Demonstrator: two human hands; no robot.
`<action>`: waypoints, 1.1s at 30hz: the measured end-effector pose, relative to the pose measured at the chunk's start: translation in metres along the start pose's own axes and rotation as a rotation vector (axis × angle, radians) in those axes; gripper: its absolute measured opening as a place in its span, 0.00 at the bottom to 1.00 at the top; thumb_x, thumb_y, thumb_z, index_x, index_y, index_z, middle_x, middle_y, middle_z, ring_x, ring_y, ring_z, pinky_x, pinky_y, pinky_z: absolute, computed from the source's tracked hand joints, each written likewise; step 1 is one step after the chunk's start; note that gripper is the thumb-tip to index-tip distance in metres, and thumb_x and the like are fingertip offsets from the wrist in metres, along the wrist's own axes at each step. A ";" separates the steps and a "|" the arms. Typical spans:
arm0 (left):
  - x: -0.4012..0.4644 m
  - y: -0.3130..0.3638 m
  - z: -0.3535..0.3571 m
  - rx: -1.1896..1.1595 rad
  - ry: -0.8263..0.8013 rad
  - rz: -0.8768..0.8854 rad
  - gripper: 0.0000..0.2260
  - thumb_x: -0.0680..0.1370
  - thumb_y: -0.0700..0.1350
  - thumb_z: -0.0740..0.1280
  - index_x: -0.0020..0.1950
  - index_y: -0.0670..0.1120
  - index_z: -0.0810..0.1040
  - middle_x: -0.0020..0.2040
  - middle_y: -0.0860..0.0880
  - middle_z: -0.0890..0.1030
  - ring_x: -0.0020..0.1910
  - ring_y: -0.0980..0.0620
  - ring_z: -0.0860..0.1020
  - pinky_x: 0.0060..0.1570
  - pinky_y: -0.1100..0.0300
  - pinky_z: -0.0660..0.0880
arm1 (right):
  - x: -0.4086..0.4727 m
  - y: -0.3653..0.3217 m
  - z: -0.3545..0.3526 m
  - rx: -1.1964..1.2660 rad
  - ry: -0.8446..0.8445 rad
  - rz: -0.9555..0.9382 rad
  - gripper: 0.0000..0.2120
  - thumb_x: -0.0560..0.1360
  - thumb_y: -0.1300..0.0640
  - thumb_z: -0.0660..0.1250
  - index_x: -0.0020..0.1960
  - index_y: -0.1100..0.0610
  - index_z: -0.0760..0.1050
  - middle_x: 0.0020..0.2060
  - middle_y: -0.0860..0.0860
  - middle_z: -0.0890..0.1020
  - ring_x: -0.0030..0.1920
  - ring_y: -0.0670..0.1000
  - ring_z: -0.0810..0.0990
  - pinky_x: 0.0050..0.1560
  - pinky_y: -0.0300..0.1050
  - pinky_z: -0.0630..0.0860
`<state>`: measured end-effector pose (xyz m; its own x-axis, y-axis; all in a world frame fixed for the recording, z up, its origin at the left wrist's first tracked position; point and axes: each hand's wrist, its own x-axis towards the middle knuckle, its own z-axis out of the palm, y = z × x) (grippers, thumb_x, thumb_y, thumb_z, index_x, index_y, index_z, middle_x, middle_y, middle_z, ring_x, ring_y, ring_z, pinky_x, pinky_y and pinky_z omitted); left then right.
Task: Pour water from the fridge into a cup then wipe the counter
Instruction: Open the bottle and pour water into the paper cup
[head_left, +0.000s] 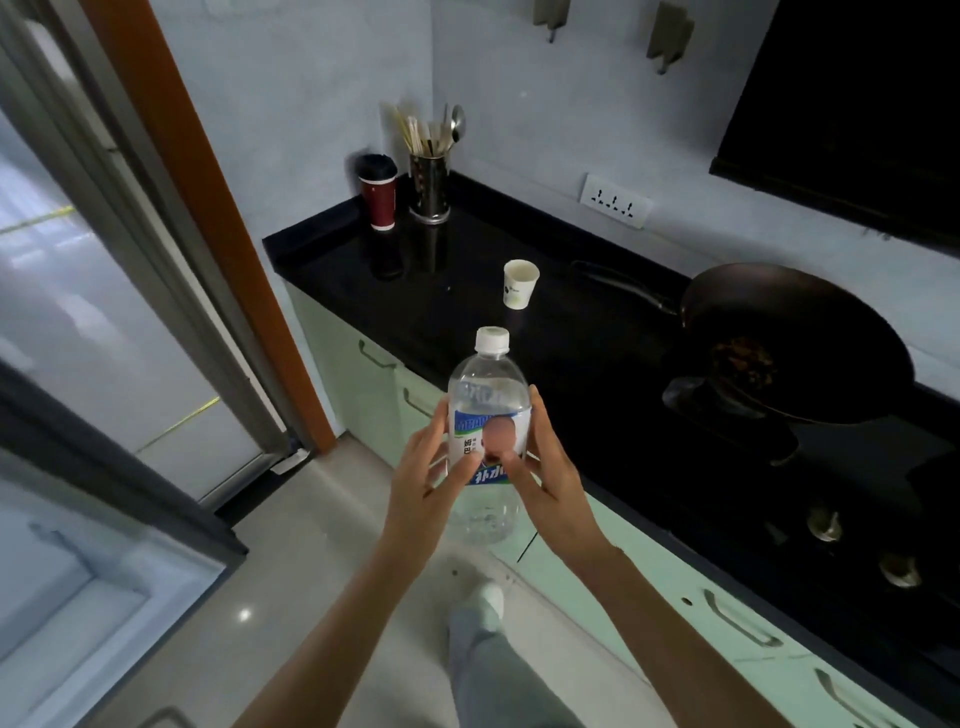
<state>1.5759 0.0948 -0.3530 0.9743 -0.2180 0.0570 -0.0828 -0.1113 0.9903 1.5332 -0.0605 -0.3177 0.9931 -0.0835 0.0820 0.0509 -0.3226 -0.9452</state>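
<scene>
A clear plastic water bottle with a white cap and a blue-and-white label is held upright in front of me, above the floor by the counter edge. My left hand grips its left side and my right hand grips its right side around the label. The cap is on. A white paper cup stands upright on the black counter, beyond the bottle and apart from it.
A dark wok sits on the stove at the right, its handle pointing towards the cup. A red tumbler and a metal utensil holder stand in the counter's back corner. The fridge door hangs at the lower left.
</scene>
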 end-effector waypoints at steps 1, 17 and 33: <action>0.014 -0.005 -0.001 -0.001 -0.007 -0.010 0.31 0.75 0.60 0.67 0.76 0.53 0.62 0.62 0.44 0.77 0.62 0.42 0.77 0.57 0.41 0.77 | 0.014 0.004 0.001 0.003 -0.001 0.006 0.30 0.78 0.40 0.59 0.74 0.31 0.47 0.73 0.44 0.66 0.69 0.44 0.69 0.68 0.52 0.71; 0.232 -0.030 -0.017 0.013 -0.152 -0.045 0.30 0.75 0.57 0.67 0.75 0.59 0.61 0.65 0.49 0.75 0.65 0.49 0.75 0.61 0.44 0.75 | 0.217 0.048 0.006 -0.007 0.076 0.139 0.33 0.77 0.38 0.59 0.75 0.34 0.46 0.71 0.43 0.67 0.70 0.44 0.68 0.67 0.56 0.71; 0.395 -0.078 -0.064 -0.016 -0.517 -0.007 0.35 0.72 0.54 0.71 0.76 0.58 0.59 0.64 0.49 0.71 0.67 0.50 0.72 0.63 0.61 0.72 | 0.332 0.059 0.055 -0.112 0.294 0.364 0.36 0.80 0.53 0.63 0.77 0.41 0.43 0.68 0.48 0.73 0.65 0.46 0.75 0.63 0.53 0.75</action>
<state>1.9805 0.0796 -0.3996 0.7436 -0.6685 -0.0160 -0.0692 -0.1008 0.9925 1.8712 -0.0557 -0.3639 0.8716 -0.4679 -0.1465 -0.3223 -0.3216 -0.8904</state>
